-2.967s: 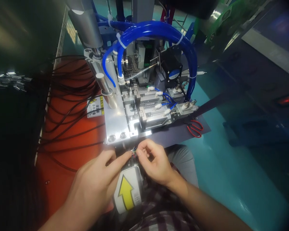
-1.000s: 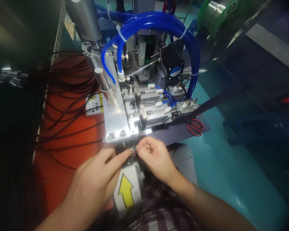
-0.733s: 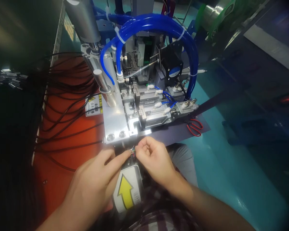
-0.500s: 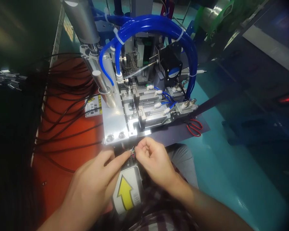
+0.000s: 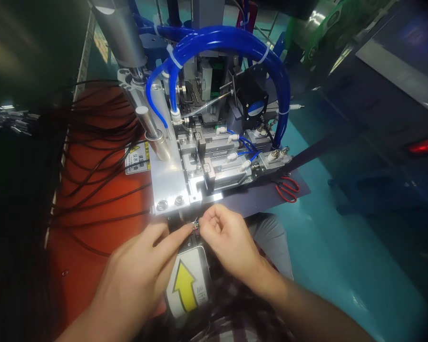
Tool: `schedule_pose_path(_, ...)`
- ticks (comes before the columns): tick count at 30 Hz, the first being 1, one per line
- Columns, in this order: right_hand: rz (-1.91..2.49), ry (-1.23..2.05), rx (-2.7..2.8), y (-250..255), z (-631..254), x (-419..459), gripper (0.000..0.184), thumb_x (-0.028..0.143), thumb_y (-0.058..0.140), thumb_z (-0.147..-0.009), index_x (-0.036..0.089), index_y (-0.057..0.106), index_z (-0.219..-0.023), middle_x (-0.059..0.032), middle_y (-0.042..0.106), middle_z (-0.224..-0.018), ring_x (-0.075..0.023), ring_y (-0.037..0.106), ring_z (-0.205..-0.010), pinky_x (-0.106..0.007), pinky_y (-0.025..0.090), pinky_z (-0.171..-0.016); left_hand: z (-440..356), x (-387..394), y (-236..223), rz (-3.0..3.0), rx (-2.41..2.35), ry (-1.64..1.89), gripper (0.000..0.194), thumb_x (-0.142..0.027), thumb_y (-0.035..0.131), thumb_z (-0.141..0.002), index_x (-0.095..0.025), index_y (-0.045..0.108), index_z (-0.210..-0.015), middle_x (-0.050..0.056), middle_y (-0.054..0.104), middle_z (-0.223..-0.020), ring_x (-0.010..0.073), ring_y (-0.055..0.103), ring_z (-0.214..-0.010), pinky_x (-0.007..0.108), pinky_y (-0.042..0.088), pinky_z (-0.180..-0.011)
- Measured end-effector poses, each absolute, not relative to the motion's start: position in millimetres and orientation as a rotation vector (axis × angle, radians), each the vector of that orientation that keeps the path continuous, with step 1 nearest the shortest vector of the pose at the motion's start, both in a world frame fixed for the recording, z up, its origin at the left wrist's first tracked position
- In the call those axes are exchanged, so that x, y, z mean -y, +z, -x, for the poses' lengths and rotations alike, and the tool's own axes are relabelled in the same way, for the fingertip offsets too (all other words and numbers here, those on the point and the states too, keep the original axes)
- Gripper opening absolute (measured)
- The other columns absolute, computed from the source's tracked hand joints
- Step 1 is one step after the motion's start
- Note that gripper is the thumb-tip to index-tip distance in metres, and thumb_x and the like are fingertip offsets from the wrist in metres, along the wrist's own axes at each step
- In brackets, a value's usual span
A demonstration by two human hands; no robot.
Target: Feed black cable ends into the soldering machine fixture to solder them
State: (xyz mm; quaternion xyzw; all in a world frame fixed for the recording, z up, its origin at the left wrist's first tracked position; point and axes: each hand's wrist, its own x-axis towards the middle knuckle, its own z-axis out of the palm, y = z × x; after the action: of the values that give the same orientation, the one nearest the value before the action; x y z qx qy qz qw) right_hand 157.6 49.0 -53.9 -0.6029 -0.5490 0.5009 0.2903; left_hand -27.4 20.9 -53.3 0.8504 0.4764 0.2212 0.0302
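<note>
Thin coloured wires [image 5: 196,224] show in the small gap between my two hands, in front of the metal fixture. My right hand [image 5: 228,240] is closed, its thumb and forefinger pinching the wires from the right. From the left, my left hand [image 5: 142,261] reaches in with one digit stretched to the same wires, its tip pressed on them. Its other fingers are curled and partly hidden behind the hand. A small dark block below the wires is mostly covered. Closer to my body lies a white label with a yellow arrow [image 5: 186,287].
A machine with a silver plate [image 5: 167,185], small air cylinders [image 5: 231,173] and a thick bundle of blue tubes [image 5: 231,35] stands ahead. Black cables [image 5: 92,161] spread over the orange surface [image 5: 89,280] at left. Red-handled pliers [image 5: 288,190] lie at right.
The view has shifted very slightly. Both hands stay at the wires in nearly the same pose.
</note>
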Motion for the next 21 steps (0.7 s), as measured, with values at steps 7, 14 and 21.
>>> schedule_pose_path(7, 1.611, 1.311, 1.467, -56.0, -157.8, -49.8, 0.017, 0.024, 0.056, -0.082, 0.021, 0.050, -0.067, 0.0067, 0.048, -0.056, -0.0104, 0.044, -0.051, -0.024, 0.036, -0.053, 27.9, -21.5, -53.5, -2.621, -1.455, 0.685, 0.031, -0.021, 0.041, -0.099, -0.019, 0.067, -0.115, 0.000, 0.053, -0.077, 0.0106, 0.058, -0.057, 0.020, 0.046, -0.049)
schedule_pose_path(14, 1.536, 1.572, 1.268, -61.5, -161.1, -51.5, 0.014, 0.027, 0.058, -0.083, 0.020, 0.054, -0.071, 0.0067, 0.048, -0.058, -0.0099, 0.043, -0.052, -0.023, 0.035, -0.051, 31.4, -18.2, -63.0, -2.541, -1.490, 0.698, 0.029, -0.024, 0.044, -0.099, -0.023, 0.065, -0.120, -0.001, 0.052, -0.082, 0.0108, 0.057, -0.061, 0.021, 0.045, -0.053)
schedule_pose_path(21, 1.518, 1.520, 1.281, -58.1, -163.9, -53.6, 0.014, 0.030, 0.061, -0.084, 0.018, 0.060, -0.077, 0.0046, 0.053, -0.060, -0.0105, 0.047, -0.054, -0.024, 0.037, -0.052, 33.2, -15.2, -65.5, -2.518, -1.507, 0.701, 0.030, -0.024, 0.043, -0.100, -0.025, 0.063, -0.123, -0.001, 0.052, -0.084, 0.0108, 0.057, -0.063, 0.021, 0.044, -0.055)
